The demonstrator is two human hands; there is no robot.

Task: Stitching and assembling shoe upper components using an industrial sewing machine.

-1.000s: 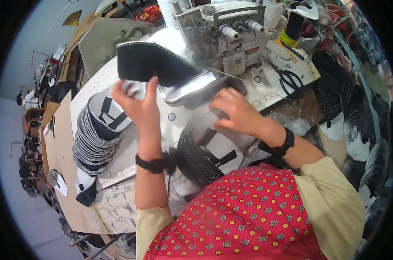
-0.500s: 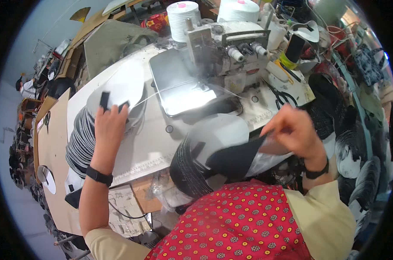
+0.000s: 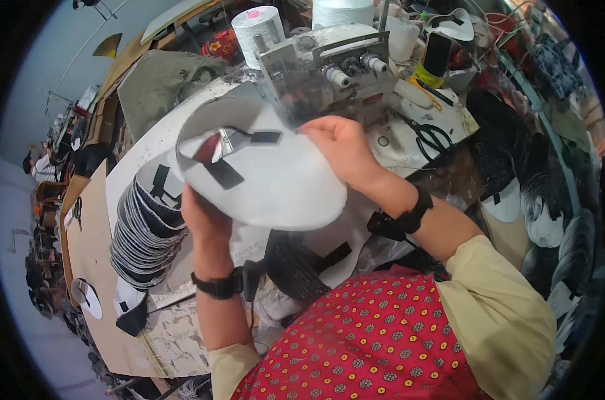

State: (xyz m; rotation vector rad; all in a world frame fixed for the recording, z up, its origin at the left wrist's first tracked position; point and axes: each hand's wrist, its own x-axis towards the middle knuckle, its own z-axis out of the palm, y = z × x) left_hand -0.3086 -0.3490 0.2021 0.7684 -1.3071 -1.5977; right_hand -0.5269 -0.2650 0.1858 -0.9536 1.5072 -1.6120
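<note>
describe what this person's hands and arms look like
The left hand and right hand are bare, without gloves. Each wrist wears a black band with a dark block on it; a thin dark cable seems to hang below the left one. Loose, pale yellow sleeves leave the forearms uncovered.

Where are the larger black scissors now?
Head view, right of centre: the scissors lie on the white tabletop, right of the sewing machine and the right hand.
</note>
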